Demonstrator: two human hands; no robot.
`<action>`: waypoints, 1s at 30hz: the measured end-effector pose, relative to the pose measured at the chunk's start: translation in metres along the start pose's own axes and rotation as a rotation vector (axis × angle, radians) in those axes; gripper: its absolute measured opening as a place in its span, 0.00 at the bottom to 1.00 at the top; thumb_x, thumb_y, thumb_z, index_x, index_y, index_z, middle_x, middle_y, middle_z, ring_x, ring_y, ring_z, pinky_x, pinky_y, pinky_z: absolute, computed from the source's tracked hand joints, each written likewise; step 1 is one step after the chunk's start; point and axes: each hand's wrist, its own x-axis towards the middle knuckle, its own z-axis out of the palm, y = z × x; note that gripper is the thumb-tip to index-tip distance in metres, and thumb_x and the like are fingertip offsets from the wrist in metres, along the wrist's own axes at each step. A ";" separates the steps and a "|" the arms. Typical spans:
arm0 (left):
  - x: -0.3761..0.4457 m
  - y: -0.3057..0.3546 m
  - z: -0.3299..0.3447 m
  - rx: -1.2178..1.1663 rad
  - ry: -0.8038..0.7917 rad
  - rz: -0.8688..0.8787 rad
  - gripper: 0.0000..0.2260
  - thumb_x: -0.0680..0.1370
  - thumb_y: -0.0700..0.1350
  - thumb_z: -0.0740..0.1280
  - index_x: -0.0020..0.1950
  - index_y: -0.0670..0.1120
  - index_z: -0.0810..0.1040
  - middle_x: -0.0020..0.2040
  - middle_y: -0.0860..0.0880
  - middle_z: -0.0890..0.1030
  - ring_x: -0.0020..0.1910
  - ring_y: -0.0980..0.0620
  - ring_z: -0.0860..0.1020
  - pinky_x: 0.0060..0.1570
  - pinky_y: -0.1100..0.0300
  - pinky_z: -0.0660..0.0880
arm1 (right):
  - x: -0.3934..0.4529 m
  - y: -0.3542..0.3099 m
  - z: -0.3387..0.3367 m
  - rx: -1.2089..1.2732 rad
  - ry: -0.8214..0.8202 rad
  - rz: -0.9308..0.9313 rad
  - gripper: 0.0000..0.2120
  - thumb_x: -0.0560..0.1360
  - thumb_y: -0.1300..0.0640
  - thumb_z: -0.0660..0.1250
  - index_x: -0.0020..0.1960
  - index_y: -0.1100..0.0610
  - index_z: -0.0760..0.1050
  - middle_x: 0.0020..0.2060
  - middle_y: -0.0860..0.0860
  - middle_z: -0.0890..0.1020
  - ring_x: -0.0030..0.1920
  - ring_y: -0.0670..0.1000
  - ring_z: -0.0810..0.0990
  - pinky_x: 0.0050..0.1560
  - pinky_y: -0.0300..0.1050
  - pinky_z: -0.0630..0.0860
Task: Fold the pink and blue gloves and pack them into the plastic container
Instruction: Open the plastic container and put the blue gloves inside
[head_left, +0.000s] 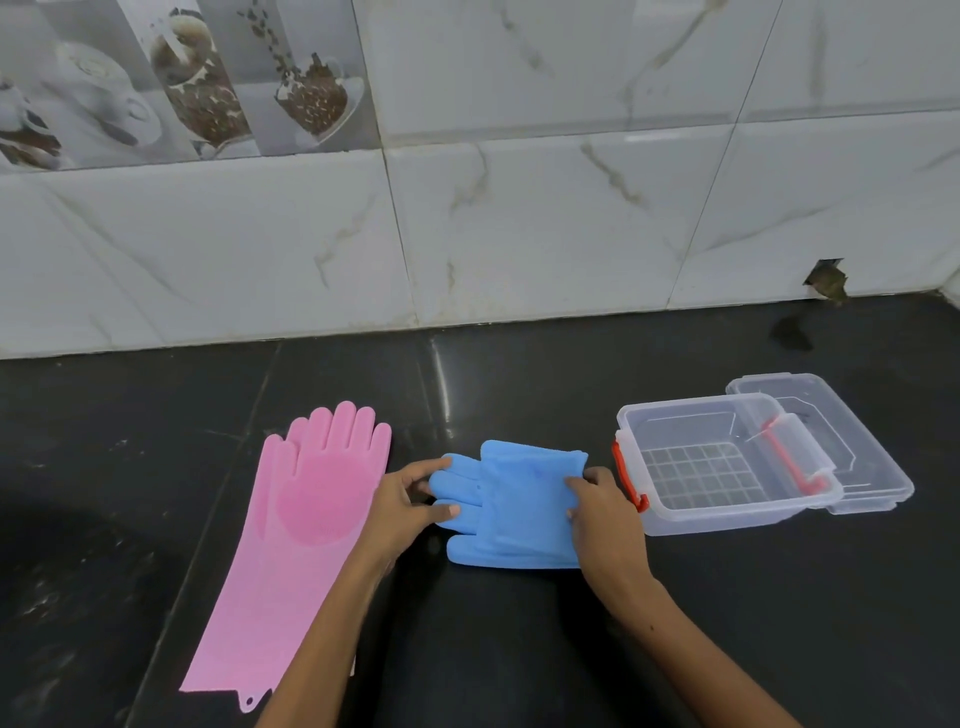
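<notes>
The blue gloves (511, 506) lie folded in a short stack on the dark bench (519, 649), between the pink gloves (306, 530) and the plastic container (727, 462). The left hand (408, 506) pinches the finger end and the right hand (602, 506) grips the folded edge, likely to keep the fold from springing open. The pink gloves lie flat and unfolded. The container holds nothing; its lid (852, 441) sits just behind it.

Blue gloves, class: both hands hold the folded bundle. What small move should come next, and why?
Probably lift the blue gloves right into the container. They already look folded, the left hand and right hand grip opposite ends, and the container sits open beside them.
</notes>
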 end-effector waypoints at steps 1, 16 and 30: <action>-0.003 0.004 -0.002 0.019 0.017 0.020 0.26 0.68 0.31 0.74 0.64 0.46 0.76 0.50 0.48 0.82 0.52 0.50 0.81 0.48 0.63 0.79 | 0.000 -0.002 -0.003 0.032 0.012 -0.018 0.21 0.78 0.57 0.63 0.70 0.56 0.65 0.69 0.53 0.69 0.65 0.51 0.73 0.65 0.44 0.70; -0.025 0.125 0.085 0.147 0.190 0.220 0.26 0.65 0.35 0.77 0.62 0.47 0.78 0.50 0.46 0.82 0.47 0.49 0.82 0.47 0.53 0.81 | 0.024 0.073 -0.151 0.310 0.189 -0.171 0.17 0.71 0.63 0.72 0.59 0.56 0.79 0.59 0.53 0.78 0.45 0.47 0.76 0.49 0.36 0.71; -0.009 0.127 0.211 0.167 0.154 0.151 0.24 0.65 0.38 0.78 0.60 0.47 0.78 0.47 0.55 0.80 0.43 0.55 0.79 0.45 0.58 0.80 | 0.048 0.186 -0.183 0.317 0.094 -0.020 0.17 0.70 0.63 0.73 0.58 0.56 0.79 0.56 0.54 0.81 0.48 0.53 0.80 0.52 0.43 0.74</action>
